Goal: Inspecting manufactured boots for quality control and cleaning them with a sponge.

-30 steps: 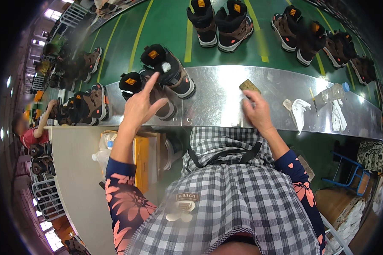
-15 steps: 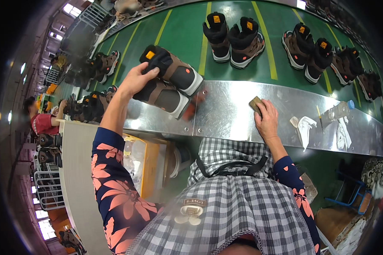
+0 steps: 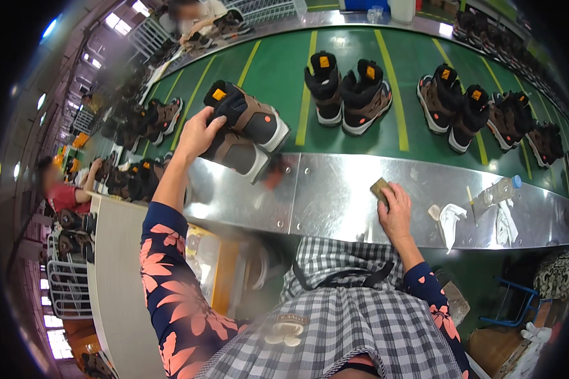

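My left hand [image 3: 199, 131] grips the dark collar of a brown-and-black boot [image 3: 258, 123] with a white sole and an orange tag. A second boot [image 3: 232, 153] lies against it on the near side, partly covered; whether my fingers hold it too is hard to see. Both are tilted on their sides, over the border of the green belt [image 3: 259, 63] and the metal ledge [image 3: 335, 208]. Under my right hand [image 3: 395, 211], on the ledge, a small olive-brown block [image 3: 379, 189] is held between fingers and thumb.
Similar boots [image 3: 325, 88] stand in pairs along the yellow-striped belt. On the ledge's right lie a white cloth [image 3: 450, 224] and a clear bottle [image 3: 496, 192] with a blue cap. A pale panel [image 3: 117, 252] and yellow crate [image 3: 221, 271] sit lower left. Co-workers are at far left and top.
The view has tilted up, so the scene sits lower. My left hand has carried the boots slightly away from me and left, further over the belt. My right hand stays by the block.
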Tool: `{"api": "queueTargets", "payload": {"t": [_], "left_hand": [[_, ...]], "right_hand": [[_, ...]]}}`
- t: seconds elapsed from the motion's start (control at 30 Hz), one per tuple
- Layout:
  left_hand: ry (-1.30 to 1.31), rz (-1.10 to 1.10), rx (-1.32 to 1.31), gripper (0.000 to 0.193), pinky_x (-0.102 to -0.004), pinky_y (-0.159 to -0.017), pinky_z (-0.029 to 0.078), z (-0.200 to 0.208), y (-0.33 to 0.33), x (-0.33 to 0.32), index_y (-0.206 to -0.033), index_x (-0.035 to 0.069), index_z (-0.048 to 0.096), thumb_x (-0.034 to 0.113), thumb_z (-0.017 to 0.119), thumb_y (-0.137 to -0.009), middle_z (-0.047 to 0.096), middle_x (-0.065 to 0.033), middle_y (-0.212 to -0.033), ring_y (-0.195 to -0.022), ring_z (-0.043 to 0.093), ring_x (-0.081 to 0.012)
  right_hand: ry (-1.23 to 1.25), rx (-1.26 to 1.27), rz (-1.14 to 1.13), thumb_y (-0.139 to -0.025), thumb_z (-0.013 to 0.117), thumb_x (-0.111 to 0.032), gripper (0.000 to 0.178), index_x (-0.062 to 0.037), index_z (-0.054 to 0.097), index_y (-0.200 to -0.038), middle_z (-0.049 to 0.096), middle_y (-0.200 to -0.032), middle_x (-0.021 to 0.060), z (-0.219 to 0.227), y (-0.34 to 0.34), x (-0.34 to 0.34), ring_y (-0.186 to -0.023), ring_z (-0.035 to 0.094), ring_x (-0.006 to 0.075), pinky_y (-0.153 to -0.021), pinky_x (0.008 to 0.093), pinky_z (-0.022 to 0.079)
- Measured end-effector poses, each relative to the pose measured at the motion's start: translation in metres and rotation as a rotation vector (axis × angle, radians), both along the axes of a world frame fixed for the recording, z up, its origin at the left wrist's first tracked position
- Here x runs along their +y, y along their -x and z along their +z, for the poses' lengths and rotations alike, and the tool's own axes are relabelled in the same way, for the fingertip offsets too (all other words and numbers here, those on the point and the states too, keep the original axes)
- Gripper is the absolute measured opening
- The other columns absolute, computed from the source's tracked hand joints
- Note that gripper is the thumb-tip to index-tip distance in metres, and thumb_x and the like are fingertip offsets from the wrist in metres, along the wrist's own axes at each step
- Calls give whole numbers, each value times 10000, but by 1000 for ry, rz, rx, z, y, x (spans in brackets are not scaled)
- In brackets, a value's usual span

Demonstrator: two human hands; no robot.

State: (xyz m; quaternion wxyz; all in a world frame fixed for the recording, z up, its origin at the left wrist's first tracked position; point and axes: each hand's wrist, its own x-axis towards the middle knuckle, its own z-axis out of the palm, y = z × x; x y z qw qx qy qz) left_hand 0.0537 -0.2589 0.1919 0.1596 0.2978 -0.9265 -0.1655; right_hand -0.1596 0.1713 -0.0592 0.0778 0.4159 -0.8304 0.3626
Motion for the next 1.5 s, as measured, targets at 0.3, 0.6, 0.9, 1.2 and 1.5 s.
{"api": "queueTargets", "payload": {"t": [0.3, 0.6, 0.9, 1.2, 1.5], "left_hand": [[435, 19, -258, 192, -493, -757, 513, -64, 94, -92, -1072, 156, 588, 146, 605, -881, 685, -191, -942, -916, 656, -378], [219, -212, 224, 562, -456, -867, 515, -89, 236, 30, -1339, 147, 499, 418, 652, -871, 681, -185, -1060, -1014, 636, -393], [45, -130, -205, 659, -471, -936, 496, -106, 304, 59, -1410, 247, 429, 264, 626, -780, 675, -216, -1141, -1088, 630, -396], [-199, -350, -96, 670, -424, -813, 504, -60, 195, 122, -1388, 138, 391, 123, 641, -767, 638, -217, -933, -896, 639, -365], [-468, -380, 65, 816, -343, -740, 527, -64, 57, 254, -1490, 121, 263, 58, 700, -804, 643, -157, -1004, -822, 672, -275]], "right_hand": [[53, -58, -27, -730, 720, -108, 425, -102, 614, -1141, 550, -1282, 105, 3, 3, 0, -1235, 510, 347, -1045, 473, 367], [32, -95, -44, -720, 717, -116, 427, -115, 626, -1137, 546, -1278, 109, 7, 2, -3, -1247, 505, 348, -1043, 482, 362], [-43, -61, -5, -776, 721, -201, 487, -131, 582, -1237, 513, -1325, 107, 2, 2, -1, -1339, 413, 341, -1050, 502, 327], [180, -129, -106, -751, 719, -98, 434, -89, 606, -1170, 525, -1259, 133, -10, 7, 1, -1226, 491, 360, -1000, 440, 417], [-162, 108, -314, -810, 682, -109, 439, -72, 599, -1240, 519, -1360, 178, 20, 45, 59, -1275, 471, 390, -1064, 434, 397]]}}
